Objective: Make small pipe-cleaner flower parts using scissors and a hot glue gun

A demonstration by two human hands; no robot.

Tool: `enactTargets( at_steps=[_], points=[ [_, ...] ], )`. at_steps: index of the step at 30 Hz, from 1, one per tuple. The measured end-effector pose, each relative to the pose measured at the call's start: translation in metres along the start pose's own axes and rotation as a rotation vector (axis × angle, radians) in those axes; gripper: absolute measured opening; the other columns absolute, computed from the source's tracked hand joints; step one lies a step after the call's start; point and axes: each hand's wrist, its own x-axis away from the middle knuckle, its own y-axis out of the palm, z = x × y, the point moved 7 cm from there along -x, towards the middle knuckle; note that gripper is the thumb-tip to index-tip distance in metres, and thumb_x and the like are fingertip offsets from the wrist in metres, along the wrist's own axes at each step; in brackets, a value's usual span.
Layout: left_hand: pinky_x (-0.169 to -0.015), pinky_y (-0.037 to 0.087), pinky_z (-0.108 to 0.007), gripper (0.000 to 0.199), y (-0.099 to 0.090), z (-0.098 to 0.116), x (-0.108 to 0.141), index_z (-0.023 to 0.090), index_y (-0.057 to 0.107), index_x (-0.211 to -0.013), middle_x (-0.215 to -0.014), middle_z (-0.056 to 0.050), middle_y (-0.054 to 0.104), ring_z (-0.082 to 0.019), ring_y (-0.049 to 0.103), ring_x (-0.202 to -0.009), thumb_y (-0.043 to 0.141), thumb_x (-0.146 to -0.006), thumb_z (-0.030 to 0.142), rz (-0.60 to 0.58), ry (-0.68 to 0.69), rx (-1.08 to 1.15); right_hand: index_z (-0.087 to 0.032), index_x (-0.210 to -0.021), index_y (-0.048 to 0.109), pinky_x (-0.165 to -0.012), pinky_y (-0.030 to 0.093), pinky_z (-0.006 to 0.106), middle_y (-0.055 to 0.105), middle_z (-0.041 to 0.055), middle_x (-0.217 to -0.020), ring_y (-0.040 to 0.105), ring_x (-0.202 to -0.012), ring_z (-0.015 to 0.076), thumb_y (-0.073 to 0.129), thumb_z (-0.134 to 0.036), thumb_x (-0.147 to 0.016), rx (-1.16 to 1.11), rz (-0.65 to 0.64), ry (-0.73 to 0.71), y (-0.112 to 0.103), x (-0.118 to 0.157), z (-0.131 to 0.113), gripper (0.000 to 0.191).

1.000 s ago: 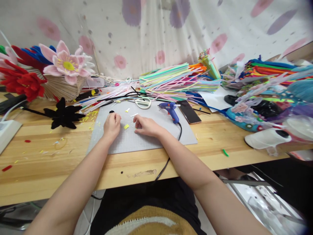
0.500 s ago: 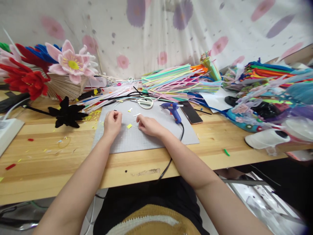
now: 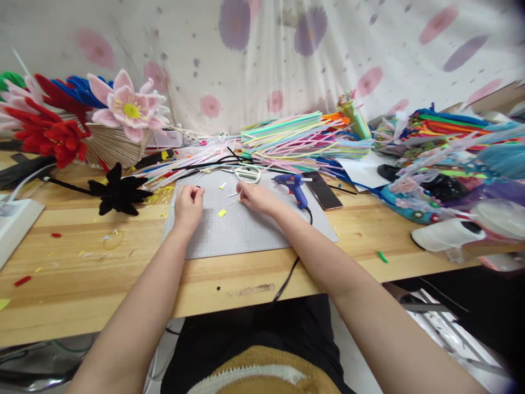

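Over the left part of a grey cutting mat [image 3: 246, 235], my left hand [image 3: 189, 207] is closed with its fingertips pinched. A tiny dark bit shows at the fingertips, too small to name. My right hand [image 3: 257, 198] reaches down at the mat's middle, its fingers curled together over a few thin white stems [image 3: 233, 202]. Whether it grips one of them is hidden. Between the hands lie a yellow square piece [image 3: 222, 213] and a small yellow-and-white piece [image 3: 222, 186]. Scissors [image 3: 249, 175] with pale handles rest behind the right hand.
A blue glue gun [image 3: 296, 187] lies right of my right hand, its cord running off the table's front edge. Beside it is a phone [image 3: 324, 191]. Pipe cleaners [image 3: 303, 137] are heaped behind. At left are a black fuzzy flower [image 3: 118, 190] and a pink flower [image 3: 127, 106].
My right hand has shifted slightly right and farther back, onto the thin white stems. My left hand stays pinched in nearly the same place. The whole view has shifted slightly.
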Motion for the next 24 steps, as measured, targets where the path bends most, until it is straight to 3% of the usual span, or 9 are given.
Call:
enactTargets(
  at_steps=[4, 9, 12, 18, 24],
  points=[
    [-0.074, 0.043, -0.03, 0.018, 0.009, 0.002, 0.002, 0.02, 0.053, -0.081, -0.087, -0.003, 0.053, -0.015, 0.051, -0.078, 0.063, -0.067, 0.025, -0.116, 0.055, 0.008, -0.026, -0.09, 0.049, -0.07, 0.038, 0.029, 0.064, -0.0006, -0.077, 0.057, -0.074, 0.0173, 0.054, -0.008, -0.072, -0.02, -0.01, 0.0, 0.0, 0.001, 0.007, 0.026],
    [-0.088, 0.039, -0.035, 0.018, 0.032, 0.011, 0.013, 0.021, 0.062, -0.084, -0.092, -0.004, 0.055, -0.019, 0.052, -0.092, 0.063, -0.07, 0.032, -0.396, 0.219, -0.082, -0.025, -0.096, 0.048, -0.072, 0.041, 0.028, 0.066, -0.0004, -0.083, 0.059, -0.077, 0.0156, 0.05, -0.008, -0.074, -0.092, 0.04, 0.018, -0.008, 0.006, 0.015, 0.028],
    [-0.094, 0.035, -0.038, 0.018, 0.043, 0.009, 0.019, 0.022, 0.064, -0.087, -0.097, -0.004, 0.054, -0.021, 0.05, -0.1, 0.063, -0.071, 0.031, -0.498, 0.251, -0.144, -0.025, -0.096, 0.047, -0.072, 0.042, 0.028, 0.065, -0.0005, -0.084, 0.059, -0.077, 0.0148, 0.049, -0.008, -0.074, -0.133, 0.076, 0.042, -0.008, 0.011, 0.013, 0.027],
    [-0.093, 0.036, -0.039, 0.011, 0.049, 0.004, 0.02, 0.021, 0.06, -0.078, -0.093, -0.005, 0.053, -0.022, 0.048, -0.1, 0.063, -0.069, 0.027, -0.519, 0.232, -0.163, -0.022, -0.094, 0.047, -0.074, 0.043, 0.027, 0.063, -0.0003, -0.084, 0.058, -0.076, 0.0131, 0.049, -0.011, -0.074, -0.199, 0.101, 0.051, 0.003, 0.02, 0.0, 0.023],
    [-0.086, 0.04, -0.035, 0.011, 0.048, 0.007, 0.019, 0.02, 0.056, -0.074, -0.086, -0.003, 0.056, -0.019, 0.051, -0.09, 0.063, -0.069, 0.026, -0.521, 0.249, -0.091, -0.02, -0.093, 0.047, -0.071, 0.044, 0.026, 0.061, -0.0011, -0.08, 0.057, -0.071, 0.0115, 0.049, -0.013, -0.073, -0.334, 0.138, 0.069, 0.01, 0.019, 0.003, 0.021]
  ],
)
